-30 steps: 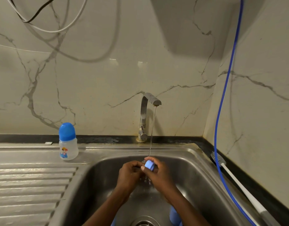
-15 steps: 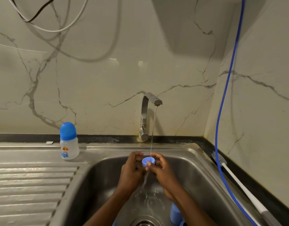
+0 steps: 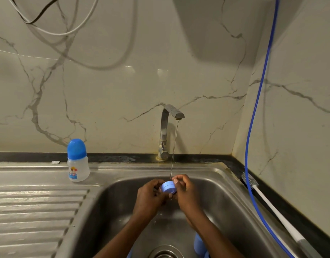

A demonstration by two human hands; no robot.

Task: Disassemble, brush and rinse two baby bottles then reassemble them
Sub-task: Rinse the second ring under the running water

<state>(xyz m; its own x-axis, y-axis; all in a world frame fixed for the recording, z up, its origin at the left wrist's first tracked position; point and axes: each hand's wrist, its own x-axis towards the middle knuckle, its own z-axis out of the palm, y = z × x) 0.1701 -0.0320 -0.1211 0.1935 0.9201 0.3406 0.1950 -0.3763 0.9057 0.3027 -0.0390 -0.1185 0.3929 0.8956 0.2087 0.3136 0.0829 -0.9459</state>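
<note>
Left hand, low centre of the frame, curled round the left side of the blue screw ring; right hand just beside it, thumb and fingertips pinching the ring's right edge. Both closed on the same piece, held on edge over the sink basin, directly under the thin stream of water from the tap. Stream landing at the ring's upper right rim, next to the right fingertips.

Judged as the rinse step for one bottle already taken apart.

To do it well:
- Turn the ring slowly between the two grips so as to wet the whole rim, not one spot.
- Tip the open side up toward the stream to flush the inner thread, the likeliest place for residue, then tip it down to drain.
- Hold by the outer edge only, with fingers off the inside.
- Grip firmly: wet plastic, probably slippery, with a risk of dropping it toward the drain at the bottom edge.

Elsewhere:
- Second baby bottle at left centre, upright on the steel ledge, blue cap on, well apart from the hands. Looks not yet disassembled.
- Bottle brush lying on the dark counter at the right, next to a blue hose.
- Other blue parts low in the basin near the drain, partly hidden by the right forearm. Cannot tell which parts.
</note>
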